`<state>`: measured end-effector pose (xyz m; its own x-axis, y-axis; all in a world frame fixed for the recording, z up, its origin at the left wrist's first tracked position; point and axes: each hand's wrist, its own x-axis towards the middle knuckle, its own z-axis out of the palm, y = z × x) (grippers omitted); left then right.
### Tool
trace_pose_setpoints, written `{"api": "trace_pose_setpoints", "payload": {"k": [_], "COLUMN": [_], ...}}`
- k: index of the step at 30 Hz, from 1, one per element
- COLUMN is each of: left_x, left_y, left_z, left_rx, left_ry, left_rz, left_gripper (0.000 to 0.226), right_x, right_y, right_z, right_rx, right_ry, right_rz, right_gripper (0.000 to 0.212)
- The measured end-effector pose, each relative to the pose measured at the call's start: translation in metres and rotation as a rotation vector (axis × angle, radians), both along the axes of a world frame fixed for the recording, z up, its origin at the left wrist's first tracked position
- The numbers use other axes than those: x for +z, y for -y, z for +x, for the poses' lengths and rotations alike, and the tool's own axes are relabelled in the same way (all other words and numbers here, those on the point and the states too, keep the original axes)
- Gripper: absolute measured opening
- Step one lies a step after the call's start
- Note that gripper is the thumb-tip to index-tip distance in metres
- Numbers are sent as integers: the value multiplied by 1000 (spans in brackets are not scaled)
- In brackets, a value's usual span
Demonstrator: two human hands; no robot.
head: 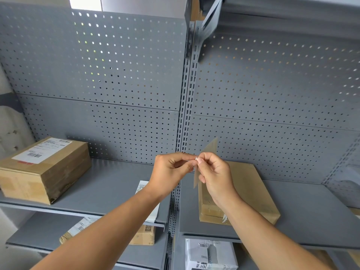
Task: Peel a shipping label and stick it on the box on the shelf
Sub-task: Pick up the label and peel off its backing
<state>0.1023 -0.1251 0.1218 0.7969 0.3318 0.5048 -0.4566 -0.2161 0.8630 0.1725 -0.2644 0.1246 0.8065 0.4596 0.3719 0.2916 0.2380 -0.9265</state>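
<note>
I hold both hands at centre frame, left hand (171, 168) and right hand (212, 172) pinching the label (209, 148); the box (251, 190) sits on the shelf (311, 211) at 4 o'clock.

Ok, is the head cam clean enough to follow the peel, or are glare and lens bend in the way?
Head view: the wide lens bows the shelf upright and spreads the forearms. Daylight glows through the pegboard holes at upper left, with no glare on the work. Lighting is soft and even. The label sheet pinched between the left hand and right hand looks slightly soft; its print is unreadable.
</note>
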Motion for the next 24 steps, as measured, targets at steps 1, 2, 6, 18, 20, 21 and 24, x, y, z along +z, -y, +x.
{"api": "trace_pose_setpoints", "payload": {"k": [1, 2, 6, 18, 20, 21, 24], "left_x": [0, 0, 2, -1, 0, 0, 1], "left_y": [0, 1, 1, -11, -11, -11, -13], "left_z": [0, 0, 1, -2, -2, -3, -2], "left_rx": [-5, -5, 72, 292, 303, 309, 329], "left_ry": [-8, -17, -62, -82, -83, -84, -89], "left_rz": [-9, -15, -27, -147, -164, -170, -193], "left_gripper": [13, 12, 9, 14, 14, 14, 14], "right_x": [0, 0, -2, -18, -19, -19, -21], "right_y": [0, 1, 2, 25, 28, 30, 36], "right_z": [0, 0, -1, 19, 22, 24, 28], "right_rx": [-1, -6, -46, -195, -220, -233, -268], "right_ry": [18, 35, 55, -46, -62, -70, -96], "right_rz": [-11, -25, -64, -124, -122, -121, -119], "right_gripper": [19, 20, 17, 23, 23, 22, 20]}}
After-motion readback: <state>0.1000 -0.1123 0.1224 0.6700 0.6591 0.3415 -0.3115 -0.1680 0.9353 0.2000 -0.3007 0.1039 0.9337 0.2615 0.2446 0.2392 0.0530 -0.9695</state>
